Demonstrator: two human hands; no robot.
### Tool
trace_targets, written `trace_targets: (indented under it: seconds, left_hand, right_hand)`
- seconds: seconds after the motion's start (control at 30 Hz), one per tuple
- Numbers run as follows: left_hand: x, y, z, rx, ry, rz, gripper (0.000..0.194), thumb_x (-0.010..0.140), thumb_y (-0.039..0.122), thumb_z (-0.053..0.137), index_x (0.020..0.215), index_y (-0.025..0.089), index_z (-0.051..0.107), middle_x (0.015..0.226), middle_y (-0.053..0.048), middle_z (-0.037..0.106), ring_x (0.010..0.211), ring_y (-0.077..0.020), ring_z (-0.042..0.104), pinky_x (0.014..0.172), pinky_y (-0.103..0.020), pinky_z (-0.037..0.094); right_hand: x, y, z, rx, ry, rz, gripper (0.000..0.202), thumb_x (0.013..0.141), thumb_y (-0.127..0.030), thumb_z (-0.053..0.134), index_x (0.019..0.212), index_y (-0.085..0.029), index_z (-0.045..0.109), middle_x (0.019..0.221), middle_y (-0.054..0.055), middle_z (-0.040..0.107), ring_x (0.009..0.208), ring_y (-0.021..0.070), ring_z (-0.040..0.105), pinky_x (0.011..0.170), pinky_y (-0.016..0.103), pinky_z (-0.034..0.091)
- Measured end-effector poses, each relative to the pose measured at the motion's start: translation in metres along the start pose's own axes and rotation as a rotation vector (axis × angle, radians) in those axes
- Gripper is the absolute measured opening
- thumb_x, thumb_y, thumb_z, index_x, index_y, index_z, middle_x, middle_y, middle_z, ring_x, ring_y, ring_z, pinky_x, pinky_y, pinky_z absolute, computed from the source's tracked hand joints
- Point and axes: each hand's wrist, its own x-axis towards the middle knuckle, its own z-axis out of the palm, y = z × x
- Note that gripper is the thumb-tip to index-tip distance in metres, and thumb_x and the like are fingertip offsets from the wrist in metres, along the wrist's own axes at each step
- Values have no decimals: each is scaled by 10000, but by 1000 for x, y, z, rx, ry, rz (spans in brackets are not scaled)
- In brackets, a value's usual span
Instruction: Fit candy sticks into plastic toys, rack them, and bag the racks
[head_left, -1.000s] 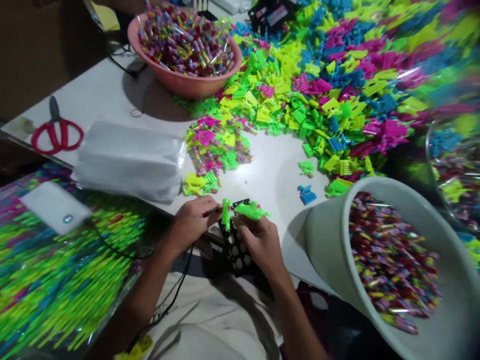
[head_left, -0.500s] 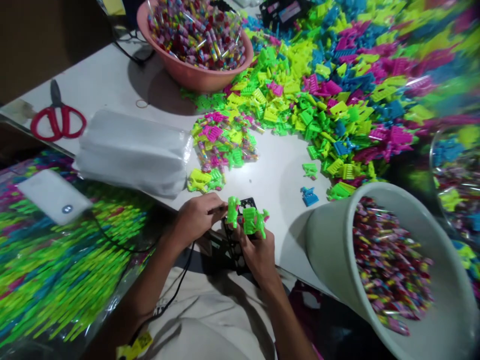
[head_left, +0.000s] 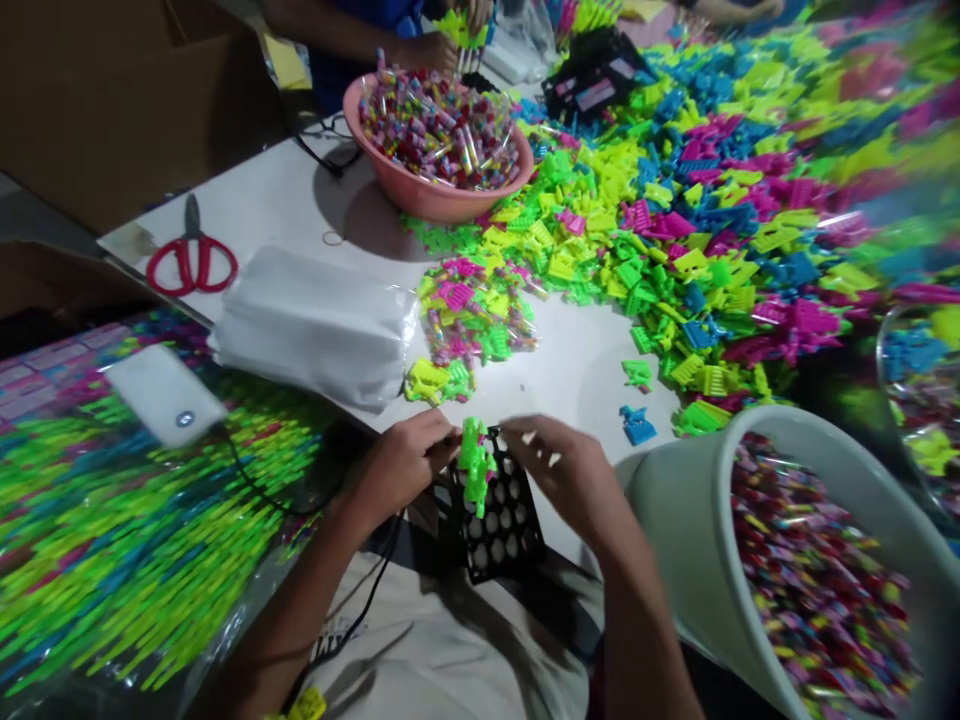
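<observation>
Near the table's front edge, my left hand (head_left: pixel 409 455) is closed on a green plastic piece (head_left: pixel 475 465), pinched at its left side above a black tray with round holes (head_left: pixel 504 520). My right hand (head_left: pixel 566 465) is to the right of the piece, apart from it, with fingers loosely spread over the tray's upper right. No object shows between its fingers. Beyond my hands lies a small heap of pink, yellow and green pieces with candy tubes (head_left: pixel 480 310). A green piece (head_left: pixel 637 374) and a blue piece (head_left: pixel 637 425) lie singly to the right.
A pink bowl of candy tubes (head_left: pixel 442 200), scissors (head_left: pixel 193 262) and a stack of plastic bags (head_left: pixel 315 325) are at the back and left. A white bucket (head_left: pixel 682 510) stands right. Colourful pieces (head_left: pixel 720 220) are piled behind. Another person's arm (head_left: pixel 375 40) is at the top.
My right hand has let go of the green pieces and moved right, opening. The green pieces now hang together by my left hand, uncovering more of the tray. The view has shifted.
</observation>
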Motion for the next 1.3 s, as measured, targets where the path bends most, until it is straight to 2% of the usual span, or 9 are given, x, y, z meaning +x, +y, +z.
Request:
trace_targets:
  seconds: [0.07,0.13,0.3,0.43,0.57,0.77,0.93,1.13,1.3]
  left_hand:
    - [-5,-1,-4,-9,17,-14,191,1055,209,637,874,166,679,907,-26,656,848,-165,630,778,-265,453]
    - [-7,-1,-6,-23,36,-13,163,1037,180,647,879,168,688,908,-24,657,840,-162,631,769,-260,456]
    - [-5,0,-6,-27,85,26,130,1038,169,643,929,165,713,933,-44,700,861,-170,661,782,-260,482]
    - [-3,-4,-4,-18,110,41,175,1061,201,630,905,162,698,893,-34,665,807,-162,634,738,-258,458]
    - [-1,-7,-2,-22,134,36,159,1025,130,642,873,174,663,886,-18,630,810,-154,605,746,-252,443]
    - [7,-3,-4,-21,122,12,187,1001,123,646,827,188,623,853,-3,603,780,-147,565,732,-242,436]
    - [8,-1,-6,7,126,5,186,979,120,645,808,190,622,844,-5,605,762,-147,550,708,-244,428]
    - [8,0,-5,16,133,6,173,963,130,661,805,191,625,819,-1,589,749,-151,546,696,-253,418]
    - [7,-2,-4,4,131,9,188,979,149,654,798,192,625,829,-6,597,758,-154,558,703,-257,421]
  right_hand:
    - [34,-4,-4,-159,92,-55,308,1097,-254,575,1338,-257,767,1179,86,764,769,181,696,749,304,548]
    - [72,-8,2,-367,57,-161,450,1075,-155,565,1473,-309,709,1335,114,697,868,205,714,722,300,528]
    - [128,-6,13,-633,-61,-348,304,1077,-149,610,1290,-249,802,1330,131,702,945,218,712,642,273,448]
    - [96,11,6,-583,81,-293,232,1124,-251,590,1211,-217,801,1137,94,773,874,192,708,672,273,446]
    - [28,15,8,-197,256,-48,263,1106,-394,626,1163,-197,791,924,49,767,690,154,643,643,262,454]
    - [-37,-1,48,395,171,297,400,1048,-548,646,945,-180,764,688,5,654,594,163,562,545,261,426]
    - [-43,1,70,309,107,140,374,1077,-516,579,943,-208,743,758,54,724,672,208,649,606,284,456]
    - [-43,4,72,43,138,-51,214,1110,-292,516,1023,-199,688,868,85,735,734,220,682,683,299,474]
    - [-45,-3,66,-128,-5,-73,199,1061,-96,517,1034,-214,675,916,54,719,762,188,673,663,275,430]
